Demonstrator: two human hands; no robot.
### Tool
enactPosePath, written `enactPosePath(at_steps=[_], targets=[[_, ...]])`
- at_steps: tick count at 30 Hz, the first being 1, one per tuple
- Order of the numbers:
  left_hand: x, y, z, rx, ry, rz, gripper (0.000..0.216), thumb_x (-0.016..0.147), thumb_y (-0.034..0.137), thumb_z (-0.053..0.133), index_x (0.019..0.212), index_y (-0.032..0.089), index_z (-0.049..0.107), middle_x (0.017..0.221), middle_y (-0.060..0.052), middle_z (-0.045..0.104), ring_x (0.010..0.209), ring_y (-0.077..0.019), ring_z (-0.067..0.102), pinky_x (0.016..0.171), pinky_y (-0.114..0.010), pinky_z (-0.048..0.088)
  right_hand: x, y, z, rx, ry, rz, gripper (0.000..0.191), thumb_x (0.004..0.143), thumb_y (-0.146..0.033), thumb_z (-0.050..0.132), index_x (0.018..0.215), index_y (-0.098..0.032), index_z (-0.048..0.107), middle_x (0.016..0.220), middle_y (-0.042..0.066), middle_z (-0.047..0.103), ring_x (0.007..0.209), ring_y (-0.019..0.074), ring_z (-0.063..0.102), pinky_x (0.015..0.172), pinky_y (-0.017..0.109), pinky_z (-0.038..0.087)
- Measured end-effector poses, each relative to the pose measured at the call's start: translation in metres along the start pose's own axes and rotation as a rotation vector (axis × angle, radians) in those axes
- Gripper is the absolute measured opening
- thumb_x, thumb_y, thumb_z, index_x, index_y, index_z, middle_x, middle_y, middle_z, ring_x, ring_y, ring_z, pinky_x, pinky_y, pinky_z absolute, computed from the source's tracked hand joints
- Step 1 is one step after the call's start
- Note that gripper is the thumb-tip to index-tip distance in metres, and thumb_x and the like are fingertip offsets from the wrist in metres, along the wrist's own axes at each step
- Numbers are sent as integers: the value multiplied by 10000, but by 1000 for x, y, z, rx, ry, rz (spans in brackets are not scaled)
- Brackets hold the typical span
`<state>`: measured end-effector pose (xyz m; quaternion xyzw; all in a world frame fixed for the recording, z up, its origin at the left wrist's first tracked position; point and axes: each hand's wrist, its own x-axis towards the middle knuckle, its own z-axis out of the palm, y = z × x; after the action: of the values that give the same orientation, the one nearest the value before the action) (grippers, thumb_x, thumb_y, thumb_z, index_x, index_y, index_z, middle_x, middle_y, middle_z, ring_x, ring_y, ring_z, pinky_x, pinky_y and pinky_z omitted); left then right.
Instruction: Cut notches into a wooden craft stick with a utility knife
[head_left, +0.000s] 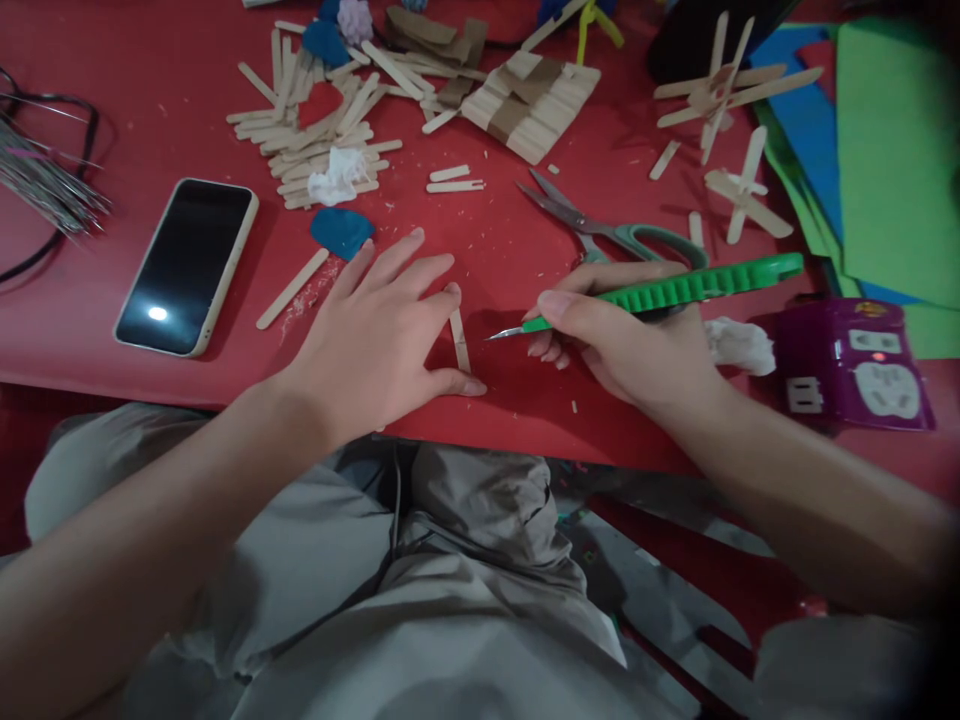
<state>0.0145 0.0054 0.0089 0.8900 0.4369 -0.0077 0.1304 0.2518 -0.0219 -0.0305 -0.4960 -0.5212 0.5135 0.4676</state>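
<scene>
My left hand (382,335) lies flat on the red table (150,130), fingers spread, with index finger and thumb pinning a short piece of wooden craft stick (459,340). My right hand (626,340) is closed around a green craft knife (675,288). The knife's blade tip points left, a few centimetres from the stick piece. Green-handled scissors (600,225) lie just behind the knife.
A phone (187,265) lies at the left. A pile of craft sticks (315,120), blue and red clay bits, and a stick panel (529,100) sit at the back. Crossed-stick pieces (724,95), coloured foam sheets (892,140) and a purple power strip (855,362) are on the right.
</scene>
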Motion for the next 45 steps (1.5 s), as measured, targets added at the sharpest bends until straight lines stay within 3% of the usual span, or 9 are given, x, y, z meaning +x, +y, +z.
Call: enactPosePath(at_steps=[13, 19, 28, 37, 45], targets=[[1, 4, 0, 50, -11, -44, 734, 934, 597, 912, 1508, 166, 762, 1752, -163, 586, 1732, -469, 366, 1444, -650, 278, 1, -3, 2, 8, 72, 40, 272, 872, -320, 880, 639, -255, 757, 551, -31, 693, 486, 120, 626, 473, 249, 475], [1, 2, 2, 34, 15, -25, 760, 923, 607, 918, 1521, 166, 757, 1736, -169, 605, 1724, -466, 390, 1431, -658, 311, 3, -1, 2, 60, 103, 56, 296, 859, -405, 928, 642, -274, 777, 544, -21, 694, 467, 138, 615, 470, 283, 507], [1, -1, 5, -5, 37, -6, 716, 908, 564, 939, 1489, 176, 783, 1732, -179, 605, 1710, -483, 409, 1440, -650, 317, 3, 4, 2, 5, 53, -7, 264, 897, -361, 905, 680, -255, 798, 594, -22, 721, 498, 128, 651, 523, 267, 573], [1, -1, 4, 2, 26, -17, 699, 915, 579, 929, 1479, 190, 786, 1741, -164, 598, 1714, -486, 397, 1423, -679, 333, 1, 3, 1, -5, 26, -19, 313, 960, -286, 853, 659, -264, 772, 601, -20, 707, 526, 126, 634, 520, 269, 512], [0, 0, 6, 11, 38, -23, 709, 911, 604, 927, 1477, 200, 785, 1747, -147, 596, 1715, -479, 399, 1418, -666, 337, 2, -4, 2, -4, 76, 37, 283, 871, -271, 847, 612, -247, 734, 557, -23, 688, 494, 117, 611, 479, 249, 461]])
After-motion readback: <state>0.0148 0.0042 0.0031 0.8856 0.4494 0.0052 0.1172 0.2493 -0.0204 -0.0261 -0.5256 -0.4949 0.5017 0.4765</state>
